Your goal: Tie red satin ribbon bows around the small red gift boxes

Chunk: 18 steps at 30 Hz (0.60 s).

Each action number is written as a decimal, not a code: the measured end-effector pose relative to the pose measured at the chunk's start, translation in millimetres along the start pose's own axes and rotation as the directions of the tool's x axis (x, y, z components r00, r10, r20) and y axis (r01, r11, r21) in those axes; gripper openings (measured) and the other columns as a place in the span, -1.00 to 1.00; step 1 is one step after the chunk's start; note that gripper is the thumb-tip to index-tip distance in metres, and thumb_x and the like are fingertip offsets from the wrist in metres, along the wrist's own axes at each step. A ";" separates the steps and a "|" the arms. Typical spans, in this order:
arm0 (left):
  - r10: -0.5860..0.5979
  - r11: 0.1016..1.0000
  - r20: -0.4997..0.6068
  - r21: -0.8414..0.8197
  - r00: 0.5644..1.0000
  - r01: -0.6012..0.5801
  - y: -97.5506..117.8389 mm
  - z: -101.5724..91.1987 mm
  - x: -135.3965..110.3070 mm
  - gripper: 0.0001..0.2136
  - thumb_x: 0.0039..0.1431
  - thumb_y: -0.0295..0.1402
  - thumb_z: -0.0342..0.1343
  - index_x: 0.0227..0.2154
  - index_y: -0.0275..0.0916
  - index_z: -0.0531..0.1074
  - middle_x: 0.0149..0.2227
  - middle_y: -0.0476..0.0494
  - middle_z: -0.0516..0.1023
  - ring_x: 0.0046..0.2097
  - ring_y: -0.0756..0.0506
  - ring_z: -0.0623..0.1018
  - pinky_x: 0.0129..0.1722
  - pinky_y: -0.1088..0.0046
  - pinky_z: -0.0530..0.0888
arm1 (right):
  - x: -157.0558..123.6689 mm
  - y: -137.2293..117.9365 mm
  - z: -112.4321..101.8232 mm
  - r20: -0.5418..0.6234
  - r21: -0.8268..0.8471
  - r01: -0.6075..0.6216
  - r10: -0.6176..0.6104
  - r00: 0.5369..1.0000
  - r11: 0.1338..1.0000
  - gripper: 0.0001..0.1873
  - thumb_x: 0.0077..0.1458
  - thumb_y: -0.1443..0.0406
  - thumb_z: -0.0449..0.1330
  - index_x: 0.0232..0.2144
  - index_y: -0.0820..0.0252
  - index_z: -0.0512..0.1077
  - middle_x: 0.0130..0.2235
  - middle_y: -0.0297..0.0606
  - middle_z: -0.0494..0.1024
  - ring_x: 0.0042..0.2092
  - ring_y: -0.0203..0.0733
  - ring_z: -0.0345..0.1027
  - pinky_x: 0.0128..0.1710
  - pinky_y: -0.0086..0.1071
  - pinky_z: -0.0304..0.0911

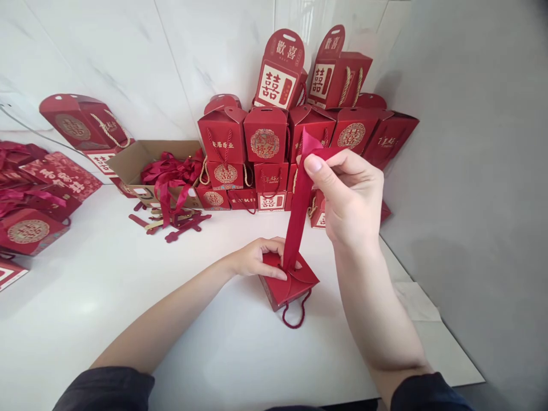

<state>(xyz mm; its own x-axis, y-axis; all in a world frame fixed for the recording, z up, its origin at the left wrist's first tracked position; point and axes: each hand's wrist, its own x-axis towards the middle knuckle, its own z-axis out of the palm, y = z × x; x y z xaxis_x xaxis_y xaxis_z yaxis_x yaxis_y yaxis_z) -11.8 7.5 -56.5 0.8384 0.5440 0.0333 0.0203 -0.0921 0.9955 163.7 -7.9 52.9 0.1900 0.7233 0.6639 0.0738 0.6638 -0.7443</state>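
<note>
A small red gift box [278, 288] sits on the white table in front of me, its top flaps folded together and a dark red cord handle [295, 325] hanging over its near side. My left hand [262, 258] grips the top of the box, thumb and fingers on either side of the ribbon's base. Raised above it, my right hand [353, 191] pinches the upper end of a wide dark red ribbon [296, 228] between thumb and fingers. The ribbon runs up taut from the box top.
Stacked red gift boxes [265, 137] stand along the tiled wall. A cardboard box [124, 165] of red ribbons [171, 171] stands left of them, with loose flat red pieces [186, 225] before it. More red boxes [29, 231] lie at far left. A grey wall [471, 171] rises at right.
</note>
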 end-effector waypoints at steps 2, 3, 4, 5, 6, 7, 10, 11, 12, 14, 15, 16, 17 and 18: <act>0.008 0.999 -0.007 -0.031 1.000 -0.008 -1.2 -0.4 0.6 -0.61 -0.07 -0.43 0.35 -0.10 -0.25 0.50 -0.13 -0.32 0.60 -0.04 -0.21 0.57 -0.01 0.22 0.48 | 0.7 0.9 -0.3 -0.002 0.026 0.013 -0.013 1.000 1.000 -0.71 0.14 0.10 0.22 -0.50 0.10 0.33 -0.44 -0.38 0.39 -0.31 -0.26 0.40 -0.39 -0.34 0.30; 0.009 0.999 -0.006 -0.045 1.000 -0.009 -1.4 -0.5 1.1 -0.57 -0.06 -0.44 0.35 -0.06 -0.24 0.48 -0.13 -0.30 0.60 -0.05 -0.20 0.58 -0.02 0.23 0.49 | 0.7 1.0 -0.6 0.002 0.044 0.015 -0.016 1.000 0.999 -0.72 0.14 0.11 0.22 -0.51 0.10 0.33 -0.43 -0.39 0.39 -0.31 -0.27 0.40 -0.39 -0.35 0.30; 0.011 0.999 -0.005 -0.052 1.000 -0.011 -1.4 -0.6 1.7 -0.54 -0.06 -0.44 0.35 -0.03 -0.24 0.47 -0.14 -0.29 0.60 -0.07 -0.18 0.58 -0.03 0.23 0.49 | 0.7 1.1 -0.7 0.009 0.064 0.016 -0.016 1.000 0.998 -0.72 0.13 0.11 0.23 -0.51 0.10 0.34 -0.43 -0.40 0.39 -0.31 -0.27 0.40 -0.39 -0.35 0.30; 0.016 0.999 -0.006 -0.045 1.000 -0.016 -1.1 -0.9 2.3 -0.54 -0.05 -0.43 0.35 -0.03 -0.24 0.47 -0.14 -0.28 0.61 -0.08 -0.18 0.59 -0.03 0.23 0.49 | 0.7 1.3 -0.8 0.015 0.085 0.016 -0.017 1.000 0.996 -0.72 0.13 0.11 0.23 -0.51 0.10 0.35 -0.43 -0.40 0.40 -0.31 -0.28 0.41 -0.38 -0.36 0.31; 0.024 0.999 -0.006 -0.023 1.000 -0.024 -0.6 -1.3 2.9 -0.57 -0.04 -0.41 0.35 -0.05 -0.25 0.49 -0.15 -0.28 0.61 -0.07 -0.18 0.58 -0.01 0.22 0.48 | 0.6 1.6 -0.6 0.019 0.105 0.017 -0.019 1.000 0.994 -0.72 0.12 0.10 0.23 -0.51 0.10 0.35 -0.44 -0.41 0.40 -0.31 -0.28 0.41 -0.38 -0.36 0.31; 0.035 0.999 -0.001 0.015 0.999 -0.035 -0.1 -1.9 3.5 -0.64 -0.03 -0.39 0.34 -0.11 -0.27 0.53 -0.15 -0.28 0.61 -0.04 -0.19 0.56 0.02 0.21 0.46 | 0.6 1.9 -0.3 0.015 0.122 0.021 -0.023 1.000 0.992 -0.73 0.11 0.10 0.24 -0.51 0.11 0.36 -0.44 -0.42 0.41 -0.31 -0.29 0.41 -0.37 -0.36 0.32; 0.083 0.985 0.043 0.151 0.996 -0.089 1.2 -4.4 5.0 -0.83 0.02 -0.35 0.31 -0.29 -0.25 0.62 -0.15 -0.28 0.62 0.13 -0.23 0.43 0.16 0.18 0.33 | 1.0 2.8 0.5 -0.023 0.150 0.055 -0.052 0.998 0.987 -0.75 0.09 0.14 0.28 -0.52 0.11 0.38 -0.46 -0.44 0.42 -0.32 -0.30 0.43 -0.35 -0.36 0.33; 0.100 0.978 0.059 0.181 0.993 -0.109 1.4 -5.2 5.4 -0.85 0.04 -0.34 0.29 -0.30 -0.23 0.63 -0.12 -0.28 0.62 0.17 -0.23 0.39 0.19 0.18 0.29 | 1.1 2.6 0.4 -0.033 0.150 0.064 -0.060 0.998 0.987 -0.76 0.08 0.15 0.28 -0.52 0.10 0.38 -0.46 -0.45 0.42 -0.31 -0.29 0.44 -0.34 -0.35 0.34; 0.116 0.971 0.071 0.201 0.991 -0.128 1.6 -5.7 5.6 -0.86 0.07 -0.34 0.27 -0.29 -0.20 0.64 -0.10 -0.26 0.62 0.19 -0.22 0.37 0.20 0.19 0.27 | 1.2 2.2 0.0 -0.039 0.147 0.069 -0.064 0.997 0.987 -0.76 0.08 0.16 0.29 -0.52 0.10 0.39 -0.46 -0.45 0.42 -0.29 -0.28 0.45 -0.32 -0.35 0.35; 0.140 0.963 0.070 0.221 0.988 -0.152 2.2 -5.7 5.8 -0.84 0.12 -0.34 0.23 -0.24 -0.17 0.63 -0.06 -0.24 0.60 0.17 -0.19 0.38 0.20 0.20 0.27 | 1.3 0.5 -1.6 -0.037 0.146 0.070 -0.066 0.997 0.987 -0.77 0.08 0.17 0.29 -0.52 0.10 0.40 -0.45 -0.44 0.44 -0.25 -0.25 0.47 -0.28 -0.33 0.37; 0.141 0.961 0.065 0.229 0.988 -0.153 2.8 -5.3 5.8 -0.83 0.14 -0.34 0.21 -0.22 -0.16 0.63 -0.05 -0.23 0.60 0.15 -0.18 0.40 0.19 0.21 0.28 | 1.2 -0.4 -2.6 -0.034 0.148 0.068 -0.064 0.997 0.987 -0.78 0.08 0.17 0.29 -0.52 0.10 0.40 -0.44 -0.44 0.45 -0.23 -0.24 0.48 -0.26 -0.33 0.39; 0.139 0.960 0.058 0.237 0.989 -0.149 3.7 -4.7 5.7 -0.83 0.14 -0.34 0.21 -0.22 -0.15 0.63 -0.06 -0.22 0.61 0.13 -0.17 0.42 0.18 0.23 0.30 | 0.9 -1.4 -3.8 -0.029 0.152 0.067 -0.063 0.998 0.986 -0.79 0.08 0.17 0.29 -0.52 0.10 0.41 -0.43 -0.43 0.46 -0.22 -0.24 0.48 -0.24 -0.32 0.39; 0.133 0.960 0.049 0.243 0.990 -0.141 4.6 -4.1 5.7 -0.83 0.13 -0.34 0.22 -0.22 -0.15 0.63 -0.08 -0.22 0.62 0.10 -0.16 0.43 0.16 0.24 0.31 | 0.6 -2.3 -4.9 -0.025 0.156 0.067 -0.064 0.998 0.986 -0.79 0.08 0.17 0.29 -0.51 0.09 0.41 -0.43 -0.43 0.47 -0.21 -0.24 0.48 -0.23 -0.32 0.40; 0.123 0.960 0.041 0.248 0.991 -0.130 5.6 -3.7 5.6 -0.83 0.12 -0.34 0.24 -0.23 -0.15 0.63 -0.11 -0.21 0.63 0.09 -0.16 0.43 0.15 0.25 0.32 | 0.1 -3.1 -6.1 -0.020 0.159 0.068 -0.065 0.998 0.985 -0.79 0.07 0.17 0.30 -0.52 0.09 0.41 -0.42 -0.43 0.47 -0.21 -0.24 0.48 -0.23 -0.32 0.40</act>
<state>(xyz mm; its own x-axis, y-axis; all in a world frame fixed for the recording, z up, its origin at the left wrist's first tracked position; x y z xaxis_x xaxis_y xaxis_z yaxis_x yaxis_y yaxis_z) -9.0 13.1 -50.5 0.8563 0.4935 0.1522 0.0459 -0.3663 0.9294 169.4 -11.0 54.8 0.2046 0.6744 0.7095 -0.0699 0.7330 -0.6766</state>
